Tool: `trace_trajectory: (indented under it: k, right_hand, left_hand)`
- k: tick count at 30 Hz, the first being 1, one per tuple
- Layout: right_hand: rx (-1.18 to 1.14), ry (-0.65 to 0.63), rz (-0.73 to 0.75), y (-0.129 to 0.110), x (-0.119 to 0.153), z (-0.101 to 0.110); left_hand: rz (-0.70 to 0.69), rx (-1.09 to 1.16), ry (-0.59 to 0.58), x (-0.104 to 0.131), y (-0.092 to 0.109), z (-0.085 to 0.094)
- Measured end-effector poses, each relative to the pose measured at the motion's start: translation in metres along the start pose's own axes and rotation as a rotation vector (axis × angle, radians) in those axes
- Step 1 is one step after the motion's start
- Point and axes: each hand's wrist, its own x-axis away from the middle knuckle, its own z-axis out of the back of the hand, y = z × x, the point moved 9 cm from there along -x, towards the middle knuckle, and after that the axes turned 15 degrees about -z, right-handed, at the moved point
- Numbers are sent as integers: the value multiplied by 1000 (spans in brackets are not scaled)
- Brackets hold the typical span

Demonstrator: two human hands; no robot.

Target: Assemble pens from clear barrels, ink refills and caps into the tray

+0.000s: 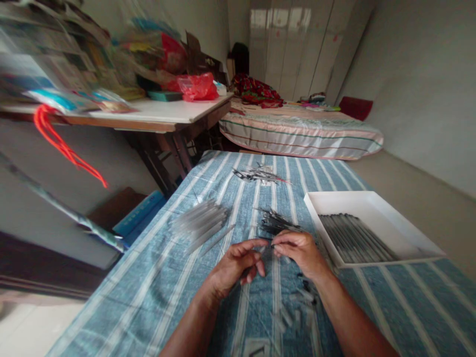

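Item, the right hand (297,250): from where I stand, thumb and forefinger pinched together on a small dark piece (272,244), just past the left fingertips.

Item, the left hand (240,262): forefinger stretched towards the right hand's fingertips, thumb beneath, other fingers curled. Whether it grips anything I cannot make out; the spot is small and blurred.

Item, step in hand: by my judgement, close fingertip work on that one small piece, both hands meeting above the worktop (122,302), which is spread with a blue striped cloth.

Item, next move: it would seem to call for a steady pinch on the right and a left forefinger kept in line, the piece being slight and easily dropped.

Item, stock about the hands: a heap of dark slender sticks (277,220), directly beyond the right hand; a pile of pale tubes (201,223), to the left, motion-blurred, with one lone tube (217,240) lying beside it; loose short pale pieces (293,317) scattered nearer the person, by the right forearm; a bunch of thin sticks (258,174) towards the far edge.

Item, one white box (409,233), to the right, without a lid, a row of dark rods (355,238) laid side by side along its left part.
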Motion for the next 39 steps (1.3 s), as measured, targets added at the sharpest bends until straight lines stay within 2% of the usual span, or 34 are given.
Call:
trace_trajectory:
  k: [11,18,25,34,39]
  right_hand:
    - [0,-19,38,8,-1,-8]
    - [5,4,35,8,-1,-4]
    - [70,-30,44,6,0,-9]
    - [238,-61,128,-5,4,-14]
    - [252,-104,116,-5,4,-19]
  left_hand:
    - [44,-18,-45,1,-8,-3]
    - [49,-24,-51,1,-8,-3]
    - [50,-48,-50,2,-8,-3]
    - [97,-96,-115,3,-13,-6]
    - [111,-118,-113,5,-13,-5]
